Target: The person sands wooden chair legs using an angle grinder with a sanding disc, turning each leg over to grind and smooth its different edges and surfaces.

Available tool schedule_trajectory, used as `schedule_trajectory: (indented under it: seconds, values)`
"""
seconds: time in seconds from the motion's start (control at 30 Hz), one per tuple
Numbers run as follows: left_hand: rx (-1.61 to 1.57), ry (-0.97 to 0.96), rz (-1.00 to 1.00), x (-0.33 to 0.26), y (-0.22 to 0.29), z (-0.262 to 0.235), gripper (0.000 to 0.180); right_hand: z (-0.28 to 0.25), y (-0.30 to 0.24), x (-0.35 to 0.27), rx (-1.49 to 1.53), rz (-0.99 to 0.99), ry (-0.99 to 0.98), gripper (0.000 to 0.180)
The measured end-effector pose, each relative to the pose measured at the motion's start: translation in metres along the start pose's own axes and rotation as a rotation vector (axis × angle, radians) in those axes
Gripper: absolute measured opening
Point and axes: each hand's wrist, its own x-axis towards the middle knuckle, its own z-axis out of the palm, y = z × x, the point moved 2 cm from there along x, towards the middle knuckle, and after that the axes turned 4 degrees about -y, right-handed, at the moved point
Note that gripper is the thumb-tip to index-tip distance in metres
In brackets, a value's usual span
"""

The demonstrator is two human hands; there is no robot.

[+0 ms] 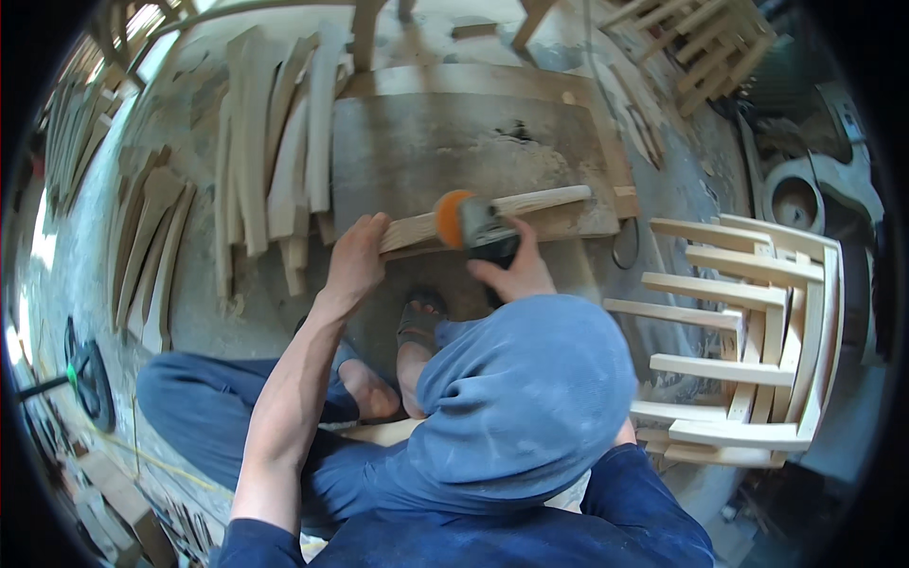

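wooden strip [532, 202] lies crosswise, right end farther off; left hand [356, 260] seemingly grasps it, right hand [520, 269] grips a sander [482, 230].

Pale wooden slat [542, 200], slightly aslant; orange-disc power tool [481, 229] at mid-length

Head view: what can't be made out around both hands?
All in the head view:
- Right forearm: mostly hidden by the raised blue-trousered knee.
- Rear of the grey-and-black power tool: covered by the right hand and knee.
- Round orange disc: surface detail lost to blur.
- Left end of the pale wooden strip: behind the left hand.
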Motion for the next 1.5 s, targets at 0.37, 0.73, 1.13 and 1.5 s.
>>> schedule_trajectory:
  seconds: [0.37, 0.73, 1.13, 1.5]
  values:
    - [-0.044, -0.065, -0.046, 0.007, 0.006, -0.007, 0.039, -0.070, 0.058, 0.028, -0.075, -0.011, 0.036, 0.095]
    - [-0.020, -0.072, -0.080, 0.007, 0.005, -0.007, 0.043, -0.036, 0.017, 0.015, -0.144, -0.035, -0.104, 0.097]
    - [-0.109, -0.098, -0.091, 0.014, 0.013, -0.012, 0.036, -0.148, 0.110, 0.086, 0.127, 0.078, 0.317, 0.089]
    - [-0.060, -0.076, -0.122, 0.013, 0.016, -0.010, 0.038, -0.100, 0.087, 0.046, -0.035, -0.125, 0.083, 0.100]
